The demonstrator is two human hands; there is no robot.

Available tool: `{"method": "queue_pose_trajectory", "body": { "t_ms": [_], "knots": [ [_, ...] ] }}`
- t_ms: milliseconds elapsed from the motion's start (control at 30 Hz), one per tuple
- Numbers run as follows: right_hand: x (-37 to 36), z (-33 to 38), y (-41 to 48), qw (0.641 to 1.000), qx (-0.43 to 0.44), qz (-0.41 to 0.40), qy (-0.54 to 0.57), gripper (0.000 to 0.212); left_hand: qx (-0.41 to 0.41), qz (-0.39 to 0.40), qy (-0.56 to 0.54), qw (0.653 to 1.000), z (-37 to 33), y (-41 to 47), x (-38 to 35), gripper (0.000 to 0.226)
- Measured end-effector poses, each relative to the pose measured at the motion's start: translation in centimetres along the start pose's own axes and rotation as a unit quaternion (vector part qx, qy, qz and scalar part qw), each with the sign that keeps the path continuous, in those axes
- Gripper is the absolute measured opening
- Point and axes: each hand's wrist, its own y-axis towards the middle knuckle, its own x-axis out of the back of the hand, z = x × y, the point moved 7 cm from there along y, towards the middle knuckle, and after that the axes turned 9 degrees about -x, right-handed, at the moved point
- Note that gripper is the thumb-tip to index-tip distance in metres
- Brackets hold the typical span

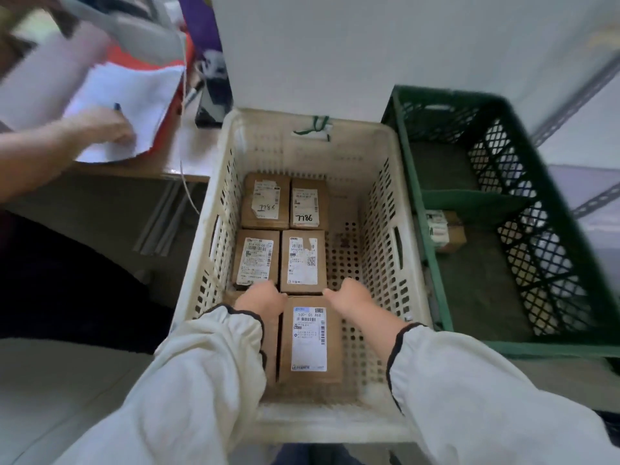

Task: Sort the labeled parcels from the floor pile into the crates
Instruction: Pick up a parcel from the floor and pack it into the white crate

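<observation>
A cream plastic crate (379, 209) stands in front of me with several brown labeled parcels laid flat in two columns on its left side. The nearest parcel (310, 340) lies between my hands. My left hand (260, 298) rests on another parcel (272, 347) at the near left, its fingers bent down over that parcel's far end; my sleeve hides most of it. My right hand (349, 297) hovers at the nearest parcel's far right corner, thumb pointing left, fingers angled down out of sight and holding nothing that shows. A green crate (419, 182) to the right holds one small parcel (446, 231).
The right third of the cream crate's floor (345, 250) is bare. At the left, another person's hand (104, 125) holds a pen over papers on a desk (188, 152). A white wall rises behind the crates. Metal shelf struts stand at the far right.
</observation>
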Motion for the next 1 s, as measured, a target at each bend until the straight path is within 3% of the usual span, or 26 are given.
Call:
{"method": "queue_pose_trajectory", "body": {
  "t_ms": [100,267,500,667,833,1000],
  "knots": [
    [3.5,1.9,-2.9,0.999,0.026,0.000,-0.027,0.027,-0.031,-0.036,0.009,0.999,-3.5,-2.3,4.7,0.034],
    [8.9,4.1,-8.5,0.996,0.066,-0.008,-0.060,0.051,-0.082,-0.087,0.004,0.993,-8.8,-7.0,11.1,0.032],
    [13.9,7.6,-14.4,0.988,0.123,-0.061,-0.073,0.033,-0.132,-0.136,0.015,0.982,-12.1,-12.5,15.7,0.037],
    [15.3,8.8,-17.9,0.975,0.169,-0.067,-0.127,0.046,-0.101,-0.157,0.083,0.979,-11.8,-16.2,17.3,0.040],
    [15.6,9.3,-20.7,0.959,0.226,-0.059,-0.163,0.048,-0.071,-0.201,0.051,0.976,-10.7,-20.6,18.3,0.040],
    [12.5,10.6,-23.9,0.938,0.282,-0.001,-0.202,0.044,0.007,-0.225,0.015,0.974,-6.9,-25.6,18.5,0.040]
  ]
}}
